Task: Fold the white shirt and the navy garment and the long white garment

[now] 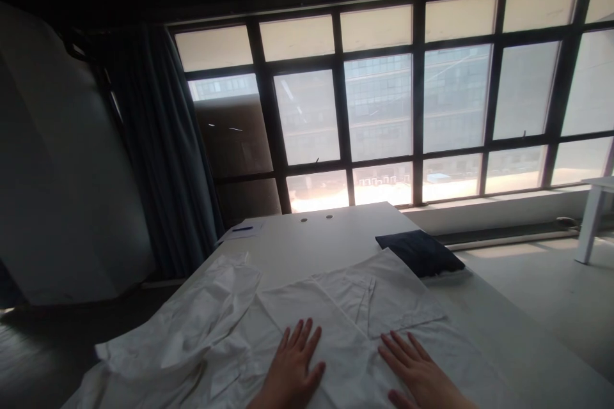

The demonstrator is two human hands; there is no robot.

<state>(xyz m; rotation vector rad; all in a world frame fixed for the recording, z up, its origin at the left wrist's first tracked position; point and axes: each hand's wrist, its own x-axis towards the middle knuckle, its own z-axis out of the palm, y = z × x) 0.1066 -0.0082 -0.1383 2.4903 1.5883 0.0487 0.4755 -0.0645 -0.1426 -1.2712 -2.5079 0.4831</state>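
Observation:
A white garment [330,313] with seams and what looks like a pocket lies spread over the near part of the table. My left hand [295,364] rests flat on its middle, fingers stretched out and slightly apart. To the right, my right hand [415,367] also lies palm down on the cloth, fingers spread, just below the stitched pocket edge. Neither hand grips anything. On the left the cloth is bunched and wrinkled, and it reaches over the table's left edge. The garment's lower part runs out of view.
A folded dark cloth [419,252] lies at the table's right edge. At the far left corner of the white table [307,246] are a paper with a blue pen [242,229]. A dark curtain [158,153] hangs at left; another white table [592,211] stands at right.

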